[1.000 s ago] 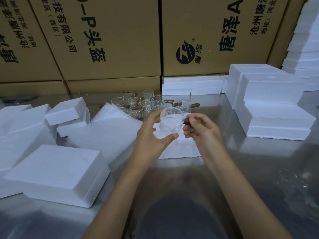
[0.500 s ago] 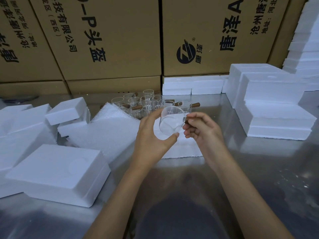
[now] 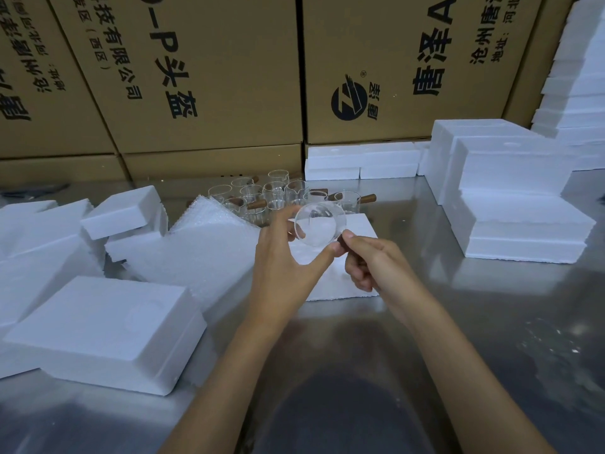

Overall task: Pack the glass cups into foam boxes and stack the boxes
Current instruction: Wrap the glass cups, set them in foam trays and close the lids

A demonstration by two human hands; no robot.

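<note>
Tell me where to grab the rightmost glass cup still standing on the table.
Take the rightmost cup by its wooden handle, coming from the right. The handle sticks out sideways toward open table, while other cups crowd its left side, so fingers on the glass would likely bump the neighbours.

A shiny metal bench (image 3: 491, 322) carries foam boxes (image 3: 104, 335) at left, stacked foam boxes (image 3: 523, 231) at right, and clustered glass cups (image 3: 278, 194) behind a flat foam sheet (image 3: 340, 283).

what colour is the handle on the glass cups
Dark brown, like wood; clearest in the head view on the handle at the cluster's right edge.
</note>
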